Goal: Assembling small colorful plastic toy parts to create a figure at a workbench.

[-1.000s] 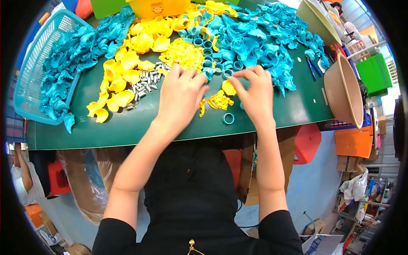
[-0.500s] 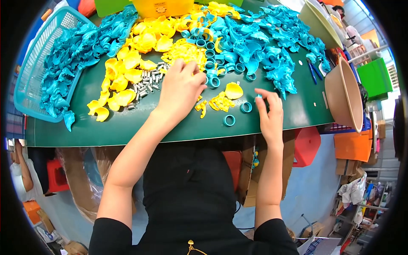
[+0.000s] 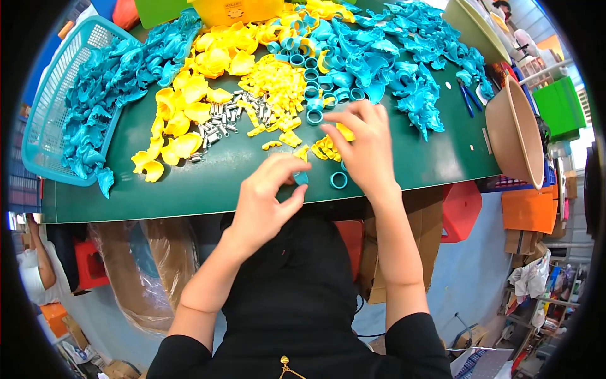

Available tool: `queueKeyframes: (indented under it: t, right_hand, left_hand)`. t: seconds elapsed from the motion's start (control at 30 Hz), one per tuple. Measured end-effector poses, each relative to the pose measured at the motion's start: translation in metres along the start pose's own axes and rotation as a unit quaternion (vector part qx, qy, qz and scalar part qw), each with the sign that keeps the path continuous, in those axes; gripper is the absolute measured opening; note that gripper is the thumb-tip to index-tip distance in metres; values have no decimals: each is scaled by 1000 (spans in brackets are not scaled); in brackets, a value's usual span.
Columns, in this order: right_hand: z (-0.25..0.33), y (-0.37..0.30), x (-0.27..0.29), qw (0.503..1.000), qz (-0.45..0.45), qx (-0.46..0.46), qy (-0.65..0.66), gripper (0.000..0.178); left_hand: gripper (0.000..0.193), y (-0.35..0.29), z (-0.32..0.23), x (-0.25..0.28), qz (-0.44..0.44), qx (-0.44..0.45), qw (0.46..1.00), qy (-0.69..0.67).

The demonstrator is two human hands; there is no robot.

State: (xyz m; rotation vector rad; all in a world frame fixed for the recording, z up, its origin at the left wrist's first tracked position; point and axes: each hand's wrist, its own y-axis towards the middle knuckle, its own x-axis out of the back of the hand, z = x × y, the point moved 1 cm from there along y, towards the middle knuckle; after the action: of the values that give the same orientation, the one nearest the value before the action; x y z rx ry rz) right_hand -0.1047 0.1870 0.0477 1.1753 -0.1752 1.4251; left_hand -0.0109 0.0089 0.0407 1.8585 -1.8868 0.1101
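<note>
Between thumb and fingers of my left hand (image 3: 268, 197) is a teal plastic ring (image 3: 301, 179), just over the front part of the green table. My right hand (image 3: 366, 148) reaches over the table with its thumb and forefinger apart, the tips close to another teal ring (image 3: 314, 117); whether they touch it I cannot tell. Below my right hand lie a loose teal ring (image 3: 338, 180) and a small heap of yellow plastic pieces (image 3: 323, 149), partly covered by the hand. A larger pile of small yellow pieces (image 3: 274, 82) lies beyond, beside small silver metal pieces (image 3: 218, 123).
Yellow curved shells (image 3: 214, 62) and teal plastic parts (image 3: 413, 95) spread over the green table (image 3: 139, 199). A teal basket (image 3: 39, 136) holds teal parts on the left. Blue-handled pliers (image 3: 467, 98) and a beige tub (image 3: 511, 132) are on the right.
My left hand has drawn back toward the table's front edge and now holds a teal ring. My right hand has moved left and farther in. More small yellow pieces show where my left hand was.
</note>
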Motion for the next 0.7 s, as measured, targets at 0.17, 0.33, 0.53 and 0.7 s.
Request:
queueKeyframes:
  t: [0.17,0.33,0.53,0.7]
  right_hand:
    - [3,18,-12,998,13,52,-29,11]
    - [-9,-2,11,1000,-16,-3,11,14]
    - [-1,15,-26,996,63,28,-58,17]
    - [-11,3,21,998,4,-13,55,19]
  left_hand:
    - [24,-11,11,-19,-3,-129,982,140]
    - [21,-2,7,-27,-22,-153,967,201]
    - [16,51,5,6,-46,-130,961,238]
    - [13,113,24,3,-21,-249,905,345]
